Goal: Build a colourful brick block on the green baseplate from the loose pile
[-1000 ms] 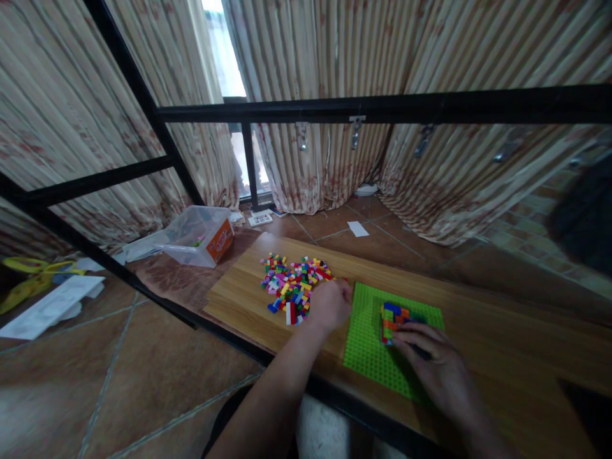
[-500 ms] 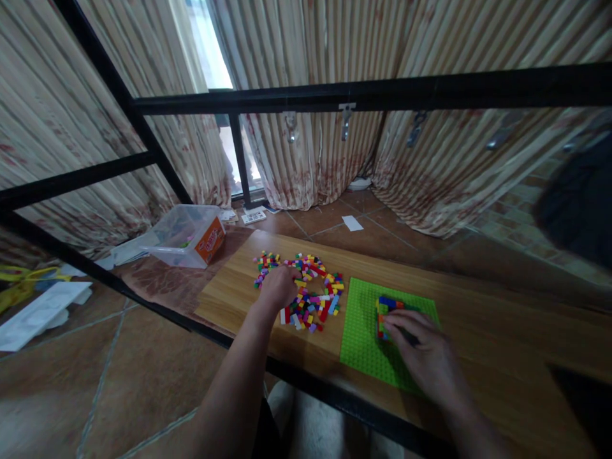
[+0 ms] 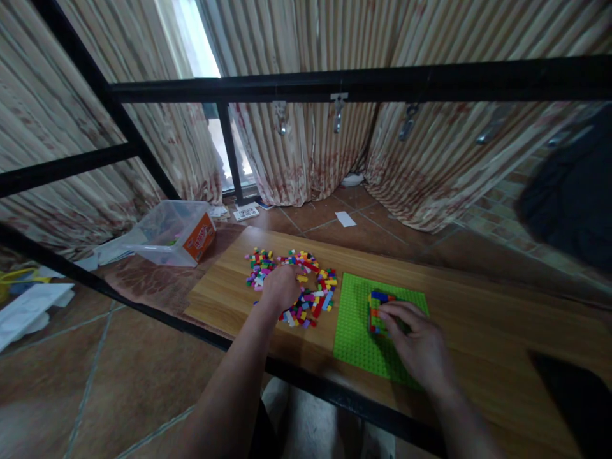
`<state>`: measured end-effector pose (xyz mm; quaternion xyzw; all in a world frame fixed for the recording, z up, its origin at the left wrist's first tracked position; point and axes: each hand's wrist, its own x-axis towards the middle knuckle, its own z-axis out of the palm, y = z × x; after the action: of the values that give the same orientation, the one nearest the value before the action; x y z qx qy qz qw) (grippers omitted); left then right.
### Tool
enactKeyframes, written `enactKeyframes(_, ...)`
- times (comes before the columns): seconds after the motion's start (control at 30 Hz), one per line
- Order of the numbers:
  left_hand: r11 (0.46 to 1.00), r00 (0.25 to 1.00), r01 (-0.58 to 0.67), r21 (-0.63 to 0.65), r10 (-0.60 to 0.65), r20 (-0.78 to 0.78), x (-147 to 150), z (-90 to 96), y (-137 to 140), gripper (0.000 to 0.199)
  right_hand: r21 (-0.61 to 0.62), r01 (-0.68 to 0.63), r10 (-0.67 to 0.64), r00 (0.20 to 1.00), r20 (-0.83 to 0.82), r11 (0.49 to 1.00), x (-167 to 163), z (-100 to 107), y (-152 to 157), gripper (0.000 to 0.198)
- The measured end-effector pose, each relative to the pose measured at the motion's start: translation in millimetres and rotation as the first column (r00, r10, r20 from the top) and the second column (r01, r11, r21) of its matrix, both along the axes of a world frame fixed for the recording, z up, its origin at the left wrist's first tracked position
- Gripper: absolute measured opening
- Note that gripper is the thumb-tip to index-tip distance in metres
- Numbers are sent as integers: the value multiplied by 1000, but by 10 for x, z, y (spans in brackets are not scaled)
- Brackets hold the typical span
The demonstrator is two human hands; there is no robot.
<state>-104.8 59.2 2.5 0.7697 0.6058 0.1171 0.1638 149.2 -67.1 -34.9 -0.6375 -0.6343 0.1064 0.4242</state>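
Observation:
My left hand (image 3: 282,288) reaches down into the pile of small coloured toy bricks (image 3: 303,312), its fingers curled inward. Its fingertips are mostly hidden, so what it may pinch does not show. My right hand (image 3: 418,338) is at a low block of joined toy bricks (image 3: 377,298) on the green studded baseplate (image 3: 356,350). Thumb and fingers are pinched together on a small brick at the top of that block. Blue, yellow, red and orange bricks show along its far and left sides; my hand covers the rest.
The wooden tabletop (image 3: 224,268) has a black metal frame edge (image 3: 325,389). A clear plastic box with an orange label (image 3: 174,236) stands beyond its left end. A black rail with metal clips (image 3: 373,81) crosses in front of curtains. A dark flat object (image 3: 568,395) lies at right.
The whole view has shifted slightly, moving the scene to the left. My left hand stays over the brick pile, its fingers a little more curled. My right hand remains at the brick block.

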Motion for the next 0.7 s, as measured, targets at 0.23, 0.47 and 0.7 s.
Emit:
enactKeyframes(0.23, 968, 725, 146, -205, 36, 688, 251, 28, -118, 11, 38, 41, -34, 986, -164, 998, -180, 62, 19, 21)
enactKeyframes(0.47, 792, 319, 421, -442, 327, 890, 670, 120, -478, 31, 13, 36, -18, 739, -673, 999, -577, 174, 198, 25)
enactKeyframes(0.7, 786, 179, 398, -473, 439, 881, 731, 85, -473, 30, -6, 78, -55, 652, -756, 997, -644, 191, 315, 23)
